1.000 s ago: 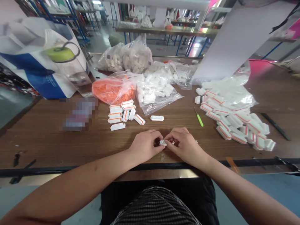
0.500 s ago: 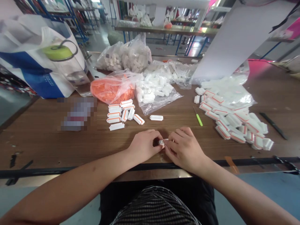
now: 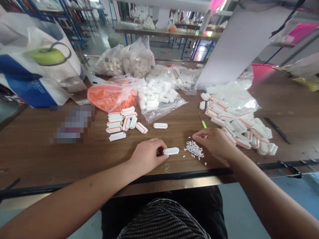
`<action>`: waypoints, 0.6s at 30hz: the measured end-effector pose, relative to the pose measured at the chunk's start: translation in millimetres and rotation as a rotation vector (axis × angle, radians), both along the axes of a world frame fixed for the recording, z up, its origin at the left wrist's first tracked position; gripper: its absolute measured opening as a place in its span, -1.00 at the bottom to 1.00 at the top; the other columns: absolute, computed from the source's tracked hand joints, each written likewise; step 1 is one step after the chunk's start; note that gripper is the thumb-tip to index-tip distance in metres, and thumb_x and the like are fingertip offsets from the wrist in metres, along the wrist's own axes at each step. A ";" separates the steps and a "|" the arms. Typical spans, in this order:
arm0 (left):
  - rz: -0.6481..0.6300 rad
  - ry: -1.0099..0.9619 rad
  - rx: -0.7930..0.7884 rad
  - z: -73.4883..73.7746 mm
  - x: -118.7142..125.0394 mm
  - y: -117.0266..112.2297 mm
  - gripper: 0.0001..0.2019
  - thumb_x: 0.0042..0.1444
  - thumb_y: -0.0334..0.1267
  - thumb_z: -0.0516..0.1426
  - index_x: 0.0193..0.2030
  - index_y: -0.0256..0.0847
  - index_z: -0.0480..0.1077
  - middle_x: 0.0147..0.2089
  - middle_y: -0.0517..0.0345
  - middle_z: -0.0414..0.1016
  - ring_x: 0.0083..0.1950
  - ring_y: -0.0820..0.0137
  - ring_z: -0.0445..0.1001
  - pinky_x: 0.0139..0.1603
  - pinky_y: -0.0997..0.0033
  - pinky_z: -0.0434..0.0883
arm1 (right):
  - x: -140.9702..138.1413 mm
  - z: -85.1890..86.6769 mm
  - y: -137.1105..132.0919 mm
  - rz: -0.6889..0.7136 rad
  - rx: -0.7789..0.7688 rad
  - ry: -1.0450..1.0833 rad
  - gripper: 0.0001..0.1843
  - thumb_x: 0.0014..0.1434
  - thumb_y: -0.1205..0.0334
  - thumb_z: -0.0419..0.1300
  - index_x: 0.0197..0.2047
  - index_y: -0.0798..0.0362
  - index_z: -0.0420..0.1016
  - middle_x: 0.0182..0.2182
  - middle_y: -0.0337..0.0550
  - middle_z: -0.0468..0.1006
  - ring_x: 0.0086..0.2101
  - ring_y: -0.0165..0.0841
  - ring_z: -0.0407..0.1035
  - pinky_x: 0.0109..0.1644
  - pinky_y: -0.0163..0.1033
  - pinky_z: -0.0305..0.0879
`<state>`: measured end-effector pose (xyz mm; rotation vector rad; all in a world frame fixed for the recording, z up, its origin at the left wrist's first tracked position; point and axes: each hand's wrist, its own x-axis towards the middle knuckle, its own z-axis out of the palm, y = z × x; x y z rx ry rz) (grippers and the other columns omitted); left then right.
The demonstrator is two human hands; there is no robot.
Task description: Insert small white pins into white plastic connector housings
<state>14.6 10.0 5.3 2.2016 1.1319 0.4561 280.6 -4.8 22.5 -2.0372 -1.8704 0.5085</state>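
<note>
My left hand pinches one end of a white plastic connector housing, a long block with rows of small holes facing up. Its free end points right, just above the table. To the right lies a loose pile of tiny white plugs, with a few strays around it. My right hand is at the upper right edge of that pile, fingers bent and fingertips close together; whether a plug is between them is too small to tell. Just behind that hand lies a pick with a green handle, partly covered.
White housings with orange strips lie at left, a single housing near the middle. A larger heap fills the right, beside a black tool. Bags of orange parts and white parts stand behind.
My right hand has left the housing and moved right to the plug pile, which now shows. My left hand still holds the housing, now more exposed. The view has turned slightly right.
</note>
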 end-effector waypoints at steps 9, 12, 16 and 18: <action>0.000 0.015 -0.007 1.5 -0.3 0.3 -0.91 0.03 -0.30 0.28 -0.29 -0.15 0.48 -0.42 0.27 0.41 -0.43 0.45 0.36 -0.36 0.42 0.27 | -14.2 -4.9 10.7 -0.004 0.018 -0.081 -0.81 0.04 0.20 0.22 -0.51 -0.01 0.65 -0.55 -0.16 0.64 -0.50 -0.27 0.46 -0.39 -0.20 0.21; -0.003 0.007 -0.001 1.2 -0.4 0.4 -0.91 0.03 -0.29 0.28 -0.30 -0.15 0.47 -0.42 0.27 0.40 -0.43 0.45 0.36 -0.35 0.42 0.28 | -12.7 -3.8 11.5 -0.032 -0.024 -0.065 -0.81 0.03 0.19 0.22 -0.49 -0.01 0.66 -0.59 -0.18 0.61 -0.55 -0.29 0.43 -0.43 -0.21 0.19; -0.002 0.006 0.007 -0.1 -0.3 0.5 -0.91 0.03 -0.30 0.27 -0.31 -0.15 0.46 -0.43 0.28 0.39 -0.42 0.44 0.37 -0.33 0.41 0.30 | -14.0 -4.7 13.8 0.007 0.012 -0.093 -0.80 0.02 0.23 0.20 -0.53 -0.02 0.65 -0.60 -0.19 0.61 -0.55 -0.31 0.42 -0.45 -0.23 0.17; -0.003 0.009 0.010 -0.6 -0.2 0.6 -0.91 0.03 -0.28 0.27 -0.30 -0.15 0.47 -0.43 0.28 0.39 -0.40 0.44 0.38 -0.32 0.40 0.31 | -14.4 -6.8 16.0 0.018 0.025 -0.117 -0.80 0.00 0.25 0.19 -0.56 -0.02 0.62 -0.61 -0.19 0.60 -0.56 -0.32 0.41 -0.46 -0.23 0.15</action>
